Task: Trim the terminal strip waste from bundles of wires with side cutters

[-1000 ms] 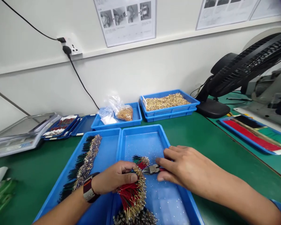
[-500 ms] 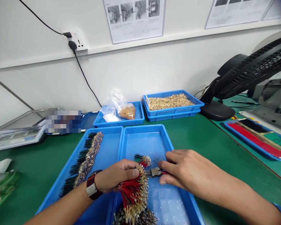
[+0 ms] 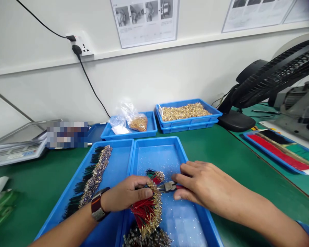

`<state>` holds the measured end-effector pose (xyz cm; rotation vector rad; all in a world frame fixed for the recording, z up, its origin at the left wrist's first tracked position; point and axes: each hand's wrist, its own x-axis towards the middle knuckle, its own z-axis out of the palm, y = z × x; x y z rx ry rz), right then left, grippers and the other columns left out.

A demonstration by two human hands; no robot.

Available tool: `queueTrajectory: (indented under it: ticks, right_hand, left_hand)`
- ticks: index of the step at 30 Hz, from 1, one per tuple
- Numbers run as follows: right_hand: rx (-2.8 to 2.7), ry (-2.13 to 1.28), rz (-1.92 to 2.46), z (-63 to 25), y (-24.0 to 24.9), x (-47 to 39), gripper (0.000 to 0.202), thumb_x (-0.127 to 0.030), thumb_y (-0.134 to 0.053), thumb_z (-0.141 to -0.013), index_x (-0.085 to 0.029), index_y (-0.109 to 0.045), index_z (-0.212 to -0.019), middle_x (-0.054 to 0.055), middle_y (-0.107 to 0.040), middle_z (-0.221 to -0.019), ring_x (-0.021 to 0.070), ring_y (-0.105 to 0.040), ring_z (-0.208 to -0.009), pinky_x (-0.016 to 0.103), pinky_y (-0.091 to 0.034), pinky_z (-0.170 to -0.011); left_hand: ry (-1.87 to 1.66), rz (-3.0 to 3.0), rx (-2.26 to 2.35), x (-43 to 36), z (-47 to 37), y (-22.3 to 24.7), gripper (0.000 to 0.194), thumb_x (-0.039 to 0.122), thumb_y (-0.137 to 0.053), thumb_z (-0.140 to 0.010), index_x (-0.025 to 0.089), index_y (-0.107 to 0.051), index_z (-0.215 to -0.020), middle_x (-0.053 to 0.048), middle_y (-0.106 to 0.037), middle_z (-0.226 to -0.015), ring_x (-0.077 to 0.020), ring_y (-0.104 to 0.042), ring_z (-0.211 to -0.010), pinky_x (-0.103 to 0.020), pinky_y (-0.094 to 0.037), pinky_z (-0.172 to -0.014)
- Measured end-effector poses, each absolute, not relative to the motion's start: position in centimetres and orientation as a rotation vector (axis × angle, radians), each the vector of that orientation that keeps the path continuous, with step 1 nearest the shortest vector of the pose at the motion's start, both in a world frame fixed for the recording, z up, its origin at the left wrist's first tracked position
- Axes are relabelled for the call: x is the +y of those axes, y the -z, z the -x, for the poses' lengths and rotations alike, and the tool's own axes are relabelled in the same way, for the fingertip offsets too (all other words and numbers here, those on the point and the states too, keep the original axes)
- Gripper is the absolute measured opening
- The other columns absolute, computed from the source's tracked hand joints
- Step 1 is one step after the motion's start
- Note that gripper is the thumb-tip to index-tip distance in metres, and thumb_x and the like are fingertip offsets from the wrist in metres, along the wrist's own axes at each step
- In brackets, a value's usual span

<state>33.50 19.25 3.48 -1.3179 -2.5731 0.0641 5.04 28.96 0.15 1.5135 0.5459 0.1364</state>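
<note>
My left hand (image 3: 130,193) is closed on a thick bundle of short red and dark wires (image 3: 145,211) tipped with gold-coloured metal ends. My right hand (image 3: 198,185) grips pliers (image 3: 168,187) whose jaws touch or nearly touch the bundle's gold tips; the exact contact is too small to tell. Both hands are over the right-hand blue tray (image 3: 180,145), whose floor carries tiny scattered bits. A smaller bunch of green and red wires (image 3: 156,175) lies in it behind the bundle. Below the bundle sits a pile of dark wires with silvery tips (image 3: 146,238).
A second blue tray (image 3: 123,154) holds rows of dark wires (image 3: 95,176). Behind stand a tray with plastic bags (image 3: 137,121) and stacked trays of gold pieces (image 3: 186,111). A scale (image 3: 18,151) is at left; a black fan (image 3: 267,79) and a tray of coloured strips (image 3: 278,147) are at right.
The view has shifted slightly, so the scene sits a little further left. The pliers stay at the bundle's tips, and both hands keep their holds with hardly any movement.
</note>
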Motion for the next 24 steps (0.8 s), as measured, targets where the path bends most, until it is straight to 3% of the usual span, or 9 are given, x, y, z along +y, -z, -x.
queueTrajectory:
  ticks: [11,18,24]
  right_hand:
    - [-2.62,-0.113,1.283,-33.04,-3.37,19.41,0.043,-0.056,-0.047,-0.112,-0.021,-0.067,-0.097,0.004,-0.061,-0.086,0.0221,-0.058,-0.074,0.037,-0.038,-0.068]
    - [-2.653,-0.148,1.315,-33.28,-3.56,18.92,0.038,-0.054,-0.05,-0.111,-0.023,-0.063,-0.093,0.001,-0.059,-0.081,0.0195,-0.053,-0.066,0.036,-0.027,-0.061]
    - [-2.596,-0.084,1.319,-33.45,-3.9,18.68,0.041,-0.056,-0.047,-0.112,-0.023,-0.063,-0.094,0.001,-0.058,-0.082,0.0205,-0.052,-0.068,0.037,-0.027,-0.062]
  left_hand:
    - [-0.08,-1.745,0.516,29.4,-4.51,-0.33,0.05,0.065,-0.062,-0.101,0.015,-0.073,-0.097,-0.003,-0.066,-0.088,-0.0173,-0.057,-0.081,-0.027,-0.043,-0.074]
    - [-0.048,-1.75,0.547,29.34,-4.66,-0.06,0.051,0.065,-0.062,-0.1,0.015,-0.072,-0.096,-0.002,-0.063,-0.085,-0.0162,-0.054,-0.078,-0.026,-0.042,-0.07]
    - [-0.061,-1.634,0.541,29.37,-4.75,0.06,0.053,0.067,-0.066,-0.097,0.015,-0.073,-0.102,-0.004,-0.064,-0.089,-0.0171,-0.055,-0.079,-0.027,-0.043,-0.07]
